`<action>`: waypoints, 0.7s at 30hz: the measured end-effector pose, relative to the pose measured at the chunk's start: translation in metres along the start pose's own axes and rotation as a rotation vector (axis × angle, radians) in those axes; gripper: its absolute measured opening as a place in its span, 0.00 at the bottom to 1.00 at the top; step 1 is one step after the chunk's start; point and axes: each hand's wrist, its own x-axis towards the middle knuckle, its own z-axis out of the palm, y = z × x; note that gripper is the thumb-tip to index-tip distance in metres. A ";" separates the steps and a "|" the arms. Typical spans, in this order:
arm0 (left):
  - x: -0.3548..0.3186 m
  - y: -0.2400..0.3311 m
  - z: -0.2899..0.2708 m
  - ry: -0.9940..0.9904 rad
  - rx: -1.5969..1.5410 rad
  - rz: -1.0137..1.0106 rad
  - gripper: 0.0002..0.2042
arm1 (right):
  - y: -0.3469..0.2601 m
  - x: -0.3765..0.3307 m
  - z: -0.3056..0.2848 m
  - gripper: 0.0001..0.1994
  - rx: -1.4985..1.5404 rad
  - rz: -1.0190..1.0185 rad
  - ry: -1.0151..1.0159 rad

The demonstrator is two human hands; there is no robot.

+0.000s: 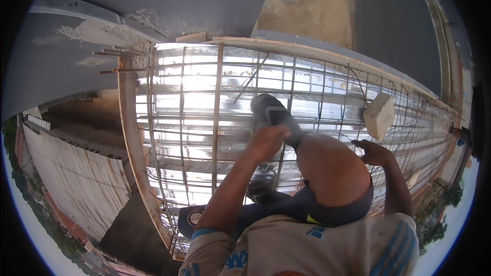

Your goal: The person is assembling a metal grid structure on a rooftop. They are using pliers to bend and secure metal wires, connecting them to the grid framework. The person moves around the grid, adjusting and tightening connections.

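My left hand (268, 142) is closed beside my lower leg, just above the dark boot (273, 115). What it holds, if anything, is hidden. To the right of my bent knee, my right hand (373, 152) hovers by the steel bars with its fingers stretched out and a little apart. Nothing shows in it. Beneath both hands runs a grid of thin reinforcing bars (292, 84), laid over shiny corrugated metal sheets (197, 103). My boot stands on this grid.
A pale block (379, 116) sits on the bars to the right. Boards (134, 143) edge the deck at left, with a drop beyond to a corrugated roof (76, 168). Bar ends (115, 53) jut out at the far left corner. Another person (462, 135) is partly visible at far right.
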 end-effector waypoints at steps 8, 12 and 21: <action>0.013 -0.002 -0.028 0.121 0.197 0.010 0.10 | -0.188 0.090 -0.035 0.16 0.133 -0.721 0.039; 0.003 -0.015 -0.058 0.218 -0.003 -0.148 0.11 | -0.218 0.121 -0.039 0.12 0.226 -0.744 0.138; 0.005 -0.042 -0.029 0.348 0.137 -0.132 0.09 | -0.214 0.150 -0.022 0.10 0.183 -0.724 0.254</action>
